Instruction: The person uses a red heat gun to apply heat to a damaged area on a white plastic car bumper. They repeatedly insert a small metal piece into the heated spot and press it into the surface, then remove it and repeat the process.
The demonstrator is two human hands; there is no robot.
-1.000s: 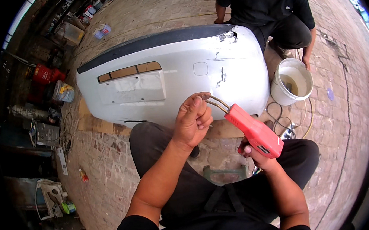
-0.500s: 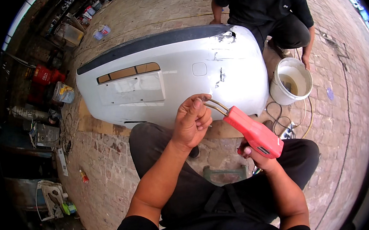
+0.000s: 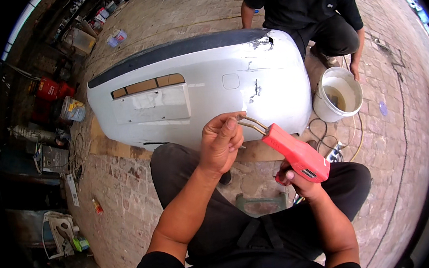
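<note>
A red hot stapler [image 3: 295,150], a plastic welder with two bent brass prongs, is gripped in my right hand [image 3: 300,180] above my right thigh. Its prongs [image 3: 254,123] point up and left toward my left hand [image 3: 222,141]. There the thumb and forefinger are pinched together at the prong tips; whatever small piece they hold is hidden. Beyond my hands lies a white car bumper [image 3: 212,104], with black scuffs and cracks on its right side and a dark strip along its far edge.
Cardboard [image 3: 110,143] lies under the bumper. A white bucket [image 3: 324,109] of cloudy water stands at its right, touched by the hand of a crouching person [image 3: 310,8]. Cables [image 3: 319,131] coil near the bucket. Cluttered tools and a red machine [image 3: 50,90] line the left side.
The stapler and its prongs have shifted slightly right, while my left hand has moved a little left. The crouching person's arm by the bumper has moved slightly left.
</note>
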